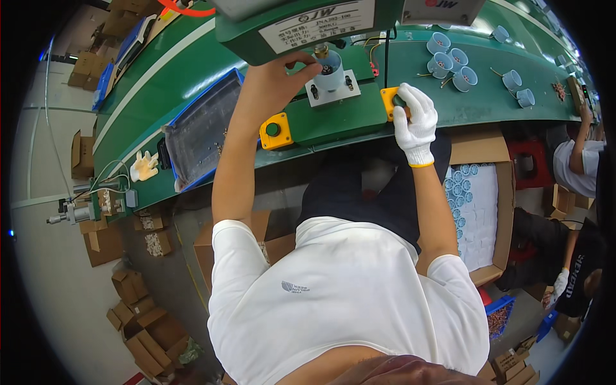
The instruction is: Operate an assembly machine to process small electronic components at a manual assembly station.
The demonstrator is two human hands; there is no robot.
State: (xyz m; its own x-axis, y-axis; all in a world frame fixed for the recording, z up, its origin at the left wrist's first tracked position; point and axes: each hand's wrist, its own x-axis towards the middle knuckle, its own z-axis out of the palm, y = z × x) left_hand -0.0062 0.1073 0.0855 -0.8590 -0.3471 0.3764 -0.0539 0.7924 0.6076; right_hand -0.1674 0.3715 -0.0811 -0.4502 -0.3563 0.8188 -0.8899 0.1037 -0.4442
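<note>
Light-blue cup point(330, 82) at 12 o'clock, parked under the green press head point(242, 40)

Best bet for doing this well: keep the cup flat on the metal fixture plate point(324, 99), square under the brass-coloured rod point(321, 50), and get bare fingertips well out before pressing anything. Left hand point(273, 83) bare, near 11:30, forearm coming up steeply, wrist bent, fingers aimed toward 3 o'clock at the cup's rim; thumb and forefinger in a narrow pinch, can't tell about anything between them. Right hand point(416, 122) white-gloved, near 2 o'clock, loosely curled over the yellow button box point(387, 106), gap between thumb and fingers, can't tell about pressing. More loose cups point(439, 64) on the green bench point(487, 106), between 1 and 2 o'clock.
</note>
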